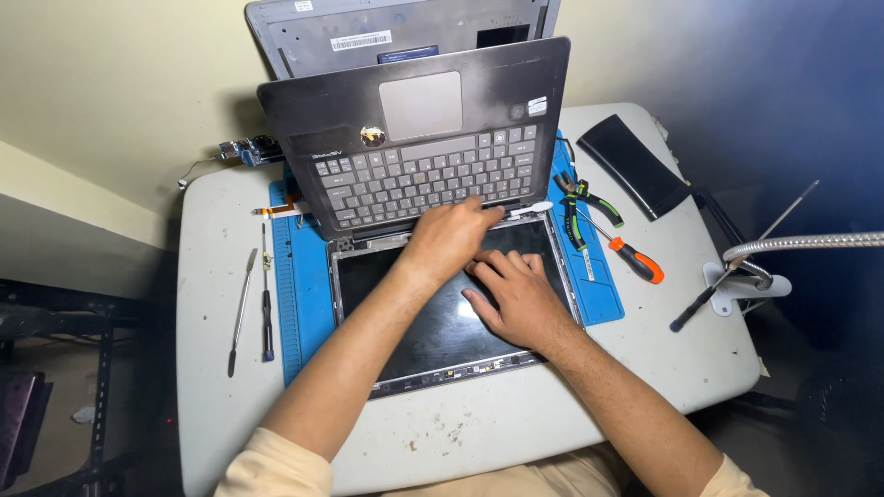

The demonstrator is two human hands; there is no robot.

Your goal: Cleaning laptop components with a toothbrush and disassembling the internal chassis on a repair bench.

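both forearms reach over laptop screen panel (pixel 433 322), flat on blue mat (pixel 299 304). left hand (pixel 448 241) curled at hinge edge, fingertips hidden; right hand (pixel 514 294) spread, pressing glass.

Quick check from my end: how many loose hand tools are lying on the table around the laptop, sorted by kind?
Pliers with green handles: 1
Screwdriver with orange handle: 1
Thin dark screwdriver, left of the blue mat: 1
Flat metal pry tool: 1
Total: 4
Both hands, left hand and right hand, rest on the laptop, holding no tool.
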